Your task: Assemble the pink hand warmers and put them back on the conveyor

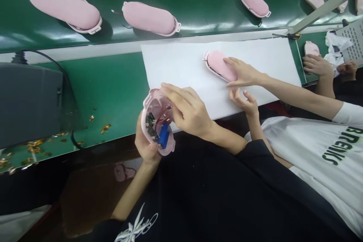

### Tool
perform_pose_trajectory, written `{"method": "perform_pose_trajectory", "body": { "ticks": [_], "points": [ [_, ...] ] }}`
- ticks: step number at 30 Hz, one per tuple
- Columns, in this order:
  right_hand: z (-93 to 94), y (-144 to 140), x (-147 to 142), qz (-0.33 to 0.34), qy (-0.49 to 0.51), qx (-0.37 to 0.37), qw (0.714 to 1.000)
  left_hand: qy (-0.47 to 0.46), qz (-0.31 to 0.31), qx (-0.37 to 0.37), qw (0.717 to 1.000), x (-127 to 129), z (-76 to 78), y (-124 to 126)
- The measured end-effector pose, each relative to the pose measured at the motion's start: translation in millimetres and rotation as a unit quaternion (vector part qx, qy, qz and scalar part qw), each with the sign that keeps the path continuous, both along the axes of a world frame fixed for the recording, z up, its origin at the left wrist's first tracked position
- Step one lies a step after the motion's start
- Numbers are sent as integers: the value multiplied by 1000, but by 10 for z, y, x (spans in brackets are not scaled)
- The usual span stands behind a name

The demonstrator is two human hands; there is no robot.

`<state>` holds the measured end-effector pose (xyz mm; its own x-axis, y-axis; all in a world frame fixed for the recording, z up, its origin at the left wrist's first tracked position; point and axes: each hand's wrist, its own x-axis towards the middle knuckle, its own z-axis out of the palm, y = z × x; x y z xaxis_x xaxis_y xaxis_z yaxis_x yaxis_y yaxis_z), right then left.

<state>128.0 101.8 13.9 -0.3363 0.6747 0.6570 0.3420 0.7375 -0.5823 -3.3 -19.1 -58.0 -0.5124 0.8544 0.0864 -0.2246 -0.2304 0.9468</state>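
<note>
An open pink plastic shell [172, 147] is held tilted at the near edge of the bench. Inside it show a green circuit board [151, 125], a blue block [163, 135] like a battery pack, and red wires [163, 115]. My left hand [146, 145] grips the shell from its left and underside, thumb on the lower rim. My right hand [190, 111] closes over the upper right rim, fingertips on the outside, and hides part of that wall.
White paper [181, 68] covers the bench middle. A co-worker's hand [244, 72] touches a pink case [219, 64] there. More pink cases [149, 18] lie on the green strip behind. At left are a grey box [30, 102] with a black cable and gold scraps [105, 128].
</note>
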Motion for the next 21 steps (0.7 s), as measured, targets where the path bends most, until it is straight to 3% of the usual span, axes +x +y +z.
{"method": "perform_pose_trajectory", "body": {
  "ticks": [6,13,21],
  "points": [
    [49,-70,-15,-57,-46,62,995,-34,13,32,999,98,49,57],
    [-39,-168,-35,-9,-124,91,988,30,-43,41,998,44,-42,-6],
    [-82,-258,-31,13,-102,138,985,39,-44,-35,998,-5,-78,-92]
  ]
}}
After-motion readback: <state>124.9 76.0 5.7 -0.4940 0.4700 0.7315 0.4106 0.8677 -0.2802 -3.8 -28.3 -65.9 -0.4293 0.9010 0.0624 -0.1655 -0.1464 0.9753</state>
